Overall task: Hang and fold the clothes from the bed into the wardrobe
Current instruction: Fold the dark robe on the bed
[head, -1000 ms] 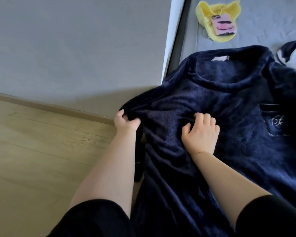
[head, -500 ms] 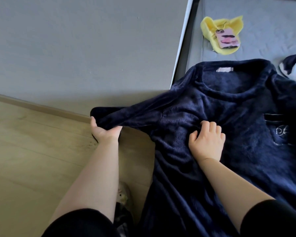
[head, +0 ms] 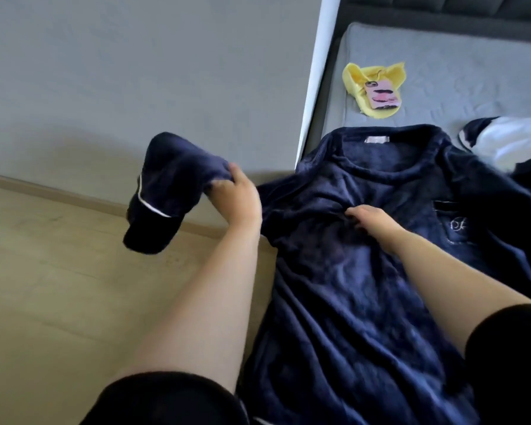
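Since the earlier frame the left hand (head: 238,196) has lifted the sleeve (head: 169,182) up and out over the floor (head: 59,286), its cuff now dangling. That hand grips the sleeve. The right hand (head: 371,223) pinches a fold at the chest of the navy top (head: 365,302), which lies on the bed (head: 442,72), its hem hanging over the bed's edge. Beyond the collar lies a yellow cloth (head: 354,82).

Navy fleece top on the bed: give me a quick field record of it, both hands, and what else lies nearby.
garment: navy fleece top, spread front-up on the bed, hem hanging over the edge
left hand: grips the sleeve, lifted off to the side above the floor
right hand: pinches the chest fabric
nearby: yellow cloth with a pink phone on it
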Demonstrator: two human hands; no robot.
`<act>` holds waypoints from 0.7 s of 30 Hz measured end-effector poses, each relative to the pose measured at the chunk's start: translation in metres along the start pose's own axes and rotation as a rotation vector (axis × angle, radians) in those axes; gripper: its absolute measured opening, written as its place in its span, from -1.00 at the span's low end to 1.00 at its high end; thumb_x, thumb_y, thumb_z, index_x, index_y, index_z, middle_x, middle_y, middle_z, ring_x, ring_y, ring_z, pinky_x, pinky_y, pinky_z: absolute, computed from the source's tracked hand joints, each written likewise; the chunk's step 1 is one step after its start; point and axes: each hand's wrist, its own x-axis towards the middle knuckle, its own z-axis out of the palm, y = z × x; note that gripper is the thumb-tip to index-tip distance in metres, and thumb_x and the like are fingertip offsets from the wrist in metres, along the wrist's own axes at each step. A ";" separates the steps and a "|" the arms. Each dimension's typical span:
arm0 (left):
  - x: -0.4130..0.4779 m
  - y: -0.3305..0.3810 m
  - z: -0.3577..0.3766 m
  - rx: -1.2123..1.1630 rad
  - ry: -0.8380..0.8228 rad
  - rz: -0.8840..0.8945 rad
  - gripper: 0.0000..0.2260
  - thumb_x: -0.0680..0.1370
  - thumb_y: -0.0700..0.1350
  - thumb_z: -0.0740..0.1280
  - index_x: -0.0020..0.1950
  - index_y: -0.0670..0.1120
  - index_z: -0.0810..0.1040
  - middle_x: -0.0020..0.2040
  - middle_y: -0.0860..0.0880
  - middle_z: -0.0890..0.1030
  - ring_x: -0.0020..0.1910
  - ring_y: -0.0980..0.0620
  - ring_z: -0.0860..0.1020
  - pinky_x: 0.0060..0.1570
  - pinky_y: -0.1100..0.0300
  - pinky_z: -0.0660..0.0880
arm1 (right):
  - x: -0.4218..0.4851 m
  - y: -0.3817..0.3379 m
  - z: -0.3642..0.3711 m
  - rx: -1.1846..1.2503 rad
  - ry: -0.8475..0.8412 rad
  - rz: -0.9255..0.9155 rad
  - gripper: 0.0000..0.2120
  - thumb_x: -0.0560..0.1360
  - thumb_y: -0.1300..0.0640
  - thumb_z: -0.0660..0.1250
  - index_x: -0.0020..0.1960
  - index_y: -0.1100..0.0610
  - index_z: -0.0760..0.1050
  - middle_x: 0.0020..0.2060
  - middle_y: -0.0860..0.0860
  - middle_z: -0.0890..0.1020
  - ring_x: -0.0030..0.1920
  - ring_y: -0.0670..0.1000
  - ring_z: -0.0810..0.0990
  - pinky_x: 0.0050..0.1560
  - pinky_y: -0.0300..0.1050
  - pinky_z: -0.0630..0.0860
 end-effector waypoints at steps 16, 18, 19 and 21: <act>-0.146 -0.064 -0.034 0.492 -0.761 -0.038 -0.77 0.59 -0.20 0.14 0.19 -0.03 0.46 0.06 -0.03 0.56 -0.12 -0.01 0.57 -0.19 0.10 0.54 | -0.125 0.061 -0.125 0.926 -0.035 0.159 -0.59 0.59 -0.17 0.09 0.00 0.13 0.52 -0.17 0.11 0.61 -0.12 0.02 0.55 0.05 -0.06 0.43; -0.140 -0.056 -0.024 0.152 -0.701 -0.510 -0.73 0.63 -0.19 0.10 0.32 -0.14 0.38 0.03 -0.11 0.57 -0.19 -0.05 0.59 -0.21 0.06 0.56 | -0.127 0.048 -0.123 0.702 -0.195 0.237 -0.43 0.50 -0.27 0.14 0.09 0.21 0.56 0.00 0.19 0.63 0.01 0.08 0.58 0.27 0.04 0.35; -0.138 -0.054 -0.021 -0.007 -0.699 -0.679 -0.69 0.65 -0.18 0.09 0.38 -0.19 0.33 0.07 -0.16 0.55 -0.16 -0.08 0.59 -0.19 0.08 0.55 | -0.128 0.042 -0.119 0.456 -0.235 0.198 -0.46 0.46 -0.25 0.19 0.15 0.18 0.55 0.07 0.13 0.62 0.07 0.04 0.56 0.35 -0.01 0.31; -0.136 -0.052 -0.019 -0.167 -0.714 -0.838 -0.65 0.66 -0.14 0.10 0.44 -0.20 0.28 0.21 -0.23 0.51 0.01 -0.14 0.57 -0.08 0.09 0.51 | -0.129 0.034 -0.110 -0.031 -0.221 0.101 -0.62 0.46 -0.03 0.37 0.20 0.13 0.53 0.02 -0.02 0.63 0.01 -0.09 0.59 0.19 -0.27 0.43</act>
